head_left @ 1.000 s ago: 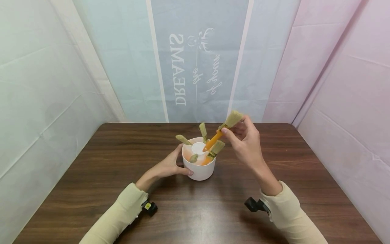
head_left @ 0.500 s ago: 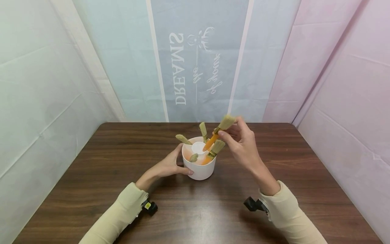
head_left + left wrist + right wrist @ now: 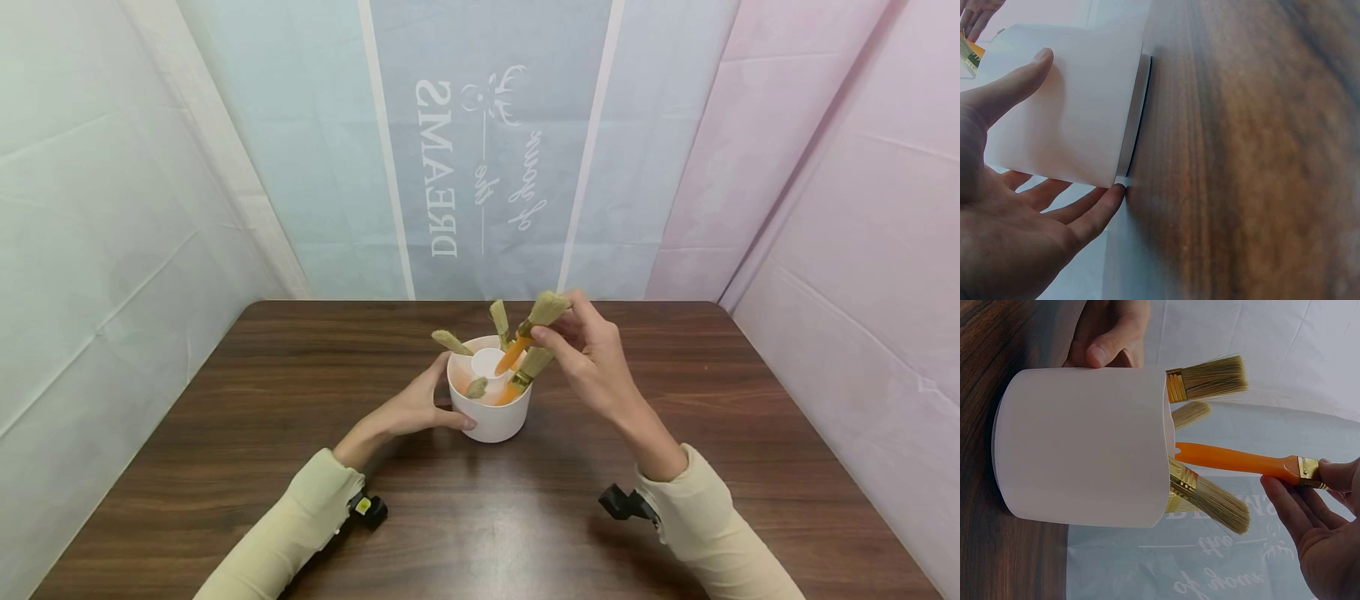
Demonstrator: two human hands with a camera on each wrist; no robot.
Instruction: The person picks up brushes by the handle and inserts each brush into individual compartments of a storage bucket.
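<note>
My left hand (image 3: 408, 408) grips a white round container (image 3: 495, 427), thumb on the near side and fingers around the left. The left wrist view shows the thumb pressed along its wall (image 3: 1085, 119) and fingertips under it by the base. With my right hand (image 3: 596, 362) I pinch a paintbrush (image 3: 547, 307) at its brass ferrule, bristles up. Its orange handle (image 3: 1235, 459) slants down, the tip right at the container's rim in the right wrist view. Several other paintbrushes stand in the container, among them one at the right (image 3: 536, 362) and one at the back (image 3: 499, 320).
The container stands on a dark wood table (image 3: 300, 375) and has a round white post (image 3: 488, 362) in its middle. Behind the table hangs a pale blue cloth (image 3: 480, 167) with mirrored lettering. Light cloth walls rise on both sides.
My right hand has moved left and slightly down, bringing the paintbrush's handle lower over the container. The left hand and the container have stayed in place.
</note>
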